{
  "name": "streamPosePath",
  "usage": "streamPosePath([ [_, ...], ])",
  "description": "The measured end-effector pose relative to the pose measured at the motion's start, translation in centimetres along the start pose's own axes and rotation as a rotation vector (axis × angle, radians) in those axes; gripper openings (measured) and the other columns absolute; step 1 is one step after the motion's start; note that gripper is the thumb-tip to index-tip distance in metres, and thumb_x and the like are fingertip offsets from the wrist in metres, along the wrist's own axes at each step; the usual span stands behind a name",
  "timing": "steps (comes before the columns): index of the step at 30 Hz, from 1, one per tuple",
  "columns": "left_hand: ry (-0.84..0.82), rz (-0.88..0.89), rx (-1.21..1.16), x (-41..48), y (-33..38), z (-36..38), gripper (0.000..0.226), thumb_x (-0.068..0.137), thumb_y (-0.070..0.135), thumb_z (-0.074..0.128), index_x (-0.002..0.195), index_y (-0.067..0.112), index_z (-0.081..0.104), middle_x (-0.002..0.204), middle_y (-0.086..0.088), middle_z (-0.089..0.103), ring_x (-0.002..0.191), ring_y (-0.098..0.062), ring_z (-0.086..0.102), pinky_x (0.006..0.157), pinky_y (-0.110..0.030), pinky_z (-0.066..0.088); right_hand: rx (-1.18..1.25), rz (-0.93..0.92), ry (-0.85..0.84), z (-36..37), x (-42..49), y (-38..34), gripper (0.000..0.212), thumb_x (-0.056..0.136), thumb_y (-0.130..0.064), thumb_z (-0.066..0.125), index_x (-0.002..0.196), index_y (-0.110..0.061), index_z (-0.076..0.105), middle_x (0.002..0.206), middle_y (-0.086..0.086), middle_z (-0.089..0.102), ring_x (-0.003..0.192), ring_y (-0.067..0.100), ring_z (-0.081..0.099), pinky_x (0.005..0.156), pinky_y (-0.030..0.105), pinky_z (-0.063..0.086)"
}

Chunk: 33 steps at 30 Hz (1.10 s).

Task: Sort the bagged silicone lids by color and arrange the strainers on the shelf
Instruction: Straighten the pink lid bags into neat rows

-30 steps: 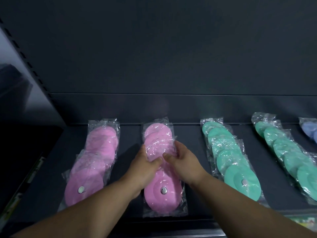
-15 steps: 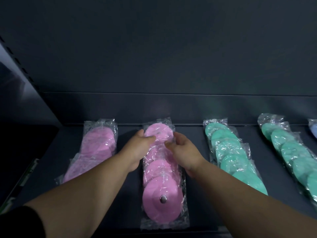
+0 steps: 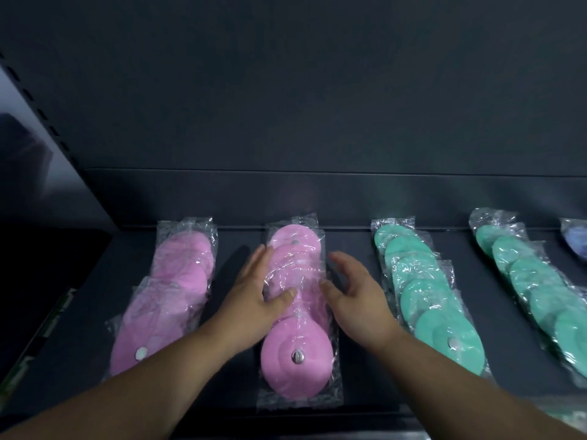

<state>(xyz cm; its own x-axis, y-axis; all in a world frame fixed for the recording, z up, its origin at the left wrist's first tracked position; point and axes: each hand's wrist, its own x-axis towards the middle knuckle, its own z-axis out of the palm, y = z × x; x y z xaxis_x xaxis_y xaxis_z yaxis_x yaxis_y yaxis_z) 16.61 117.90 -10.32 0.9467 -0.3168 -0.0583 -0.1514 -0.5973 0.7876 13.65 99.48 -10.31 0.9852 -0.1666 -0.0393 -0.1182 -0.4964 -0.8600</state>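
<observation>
Rows of bagged silicone lids lie on a dark shelf (image 3: 352, 249). A pink row (image 3: 171, 290) is at the left and a second pink row (image 3: 297, 360) is in the middle. My left hand (image 3: 254, 300) lies flat along the left edge of the middle pink row, fingers straight, thumb resting on the plastic. My right hand (image 3: 355, 296) is open at the row's right edge, fingers spread; whether they touch it I cannot tell. Two green rows (image 3: 428, 300) (image 3: 540, 290) lie to the right. A blue bagged lid (image 3: 576, 239) shows at the far right edge.
The shelf's dark back panel (image 3: 317, 106) rises behind the rows. A slotted upright (image 3: 41, 112) runs down the left side. Strips of bare shelf separate the rows. A green-white label strip (image 3: 38, 341) runs along the left front edge.
Both hands have let go of the upper bags of the middle pink row and opened out flat on either side of it. The view has shifted slightly.
</observation>
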Motion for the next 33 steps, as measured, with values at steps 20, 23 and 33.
streamPosePath([
  [20, -0.057, -0.167, 0.024, -6.4, 0.5, 2.2, 0.095, 0.087, 0.039, 0.064, 0.153, 0.02, -0.002, 0.159, 0.007, 0.012, 0.143, -0.006, 0.019, 0.109, -0.013, 0.012, -0.184, -0.061, -0.068, 0.7, -5.1, 1.3, 0.039, 0.094, -0.031, 0.053, 0.131, -0.026, 0.043, 0.122, -0.008, 0.061, 0.113, 0.011, 0.058, 0.088, 0.016, 0.04],
  [23, -0.069, -0.184, -0.03, -7.2, 1.5, 3.2, 0.084, 0.09, 0.03, 0.062, 0.152, 0.022, 0.006, 0.148, 0.015, 0.027, 0.122, 0.002, 0.037, 0.098, -0.007, 0.023, -0.113, 0.009, -0.133, 1.2, -6.0, 1.1, 0.031, 0.096, -0.025, 0.048, 0.127, -0.028, 0.047, 0.113, -0.009, 0.064, 0.099, 0.008, 0.063, 0.076, 0.011, 0.041],
  [33, -0.07, -0.176, 0.082, -7.2, 1.6, 3.5, 0.081, 0.09, 0.033, 0.061, 0.152, 0.018, 0.01, 0.15, 0.016, 0.017, 0.133, -0.001, 0.027, 0.103, -0.009, 0.016, -0.248, 0.001, -0.257, -0.1, -5.5, 0.8, 0.043, 0.092, -0.025, 0.051, 0.132, -0.009, 0.044, 0.125, 0.002, 0.053, 0.116, 0.01, 0.052, 0.104, 0.021, 0.037],
])
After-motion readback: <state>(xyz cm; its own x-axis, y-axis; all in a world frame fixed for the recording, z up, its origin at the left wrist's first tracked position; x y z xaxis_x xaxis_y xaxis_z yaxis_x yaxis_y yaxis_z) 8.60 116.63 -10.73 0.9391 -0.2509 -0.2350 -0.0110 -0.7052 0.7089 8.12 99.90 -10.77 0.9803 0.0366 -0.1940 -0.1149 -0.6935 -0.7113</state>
